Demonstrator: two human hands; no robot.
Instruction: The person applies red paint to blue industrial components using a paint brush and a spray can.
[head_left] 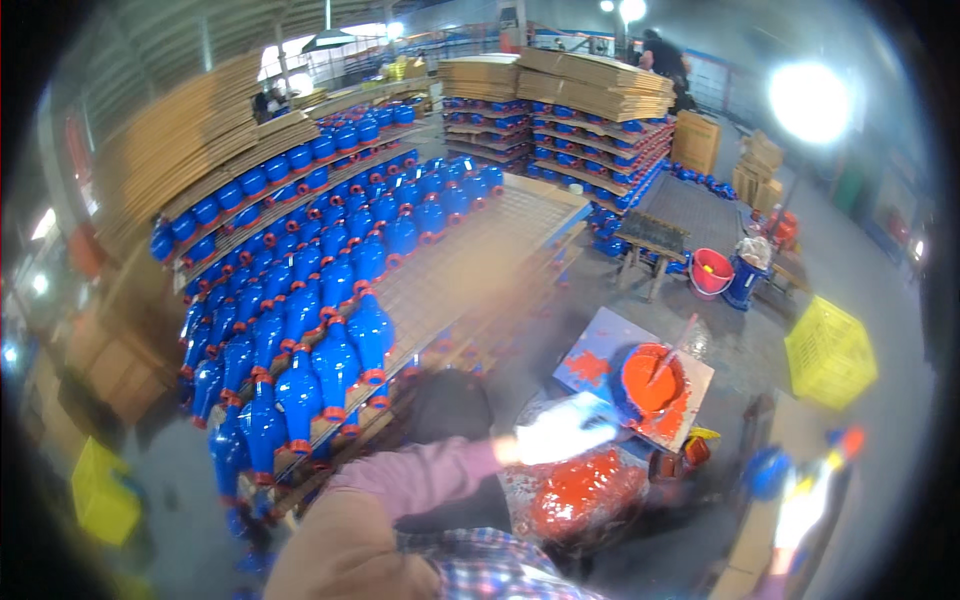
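White-gloved and washed out by glare, my left hand [565, 428] is beside a bucket of red paint [640, 375] with a stick [675, 350] in it. Its fingers are smeared, so I cannot see whether it holds anything. At the lower right my right hand [803, 500], also in a white glove, is closed around a glossy blue bulb-shaped piece with a red end [768, 472]. The glove hides the middle of that piece. Below my left hand spreads a red paint-covered surface [590, 492]. The bucket stands on a paint-splashed board [592, 350].
Rows of blue bulb-shaped pieces with red ends [335, 365] lie on a pallet table [490, 235] to the left. Stacked loaded racks [600, 150] stand behind. A red bucket [711, 275], low bench [650, 235] and yellow crate [830, 352] are on the right.
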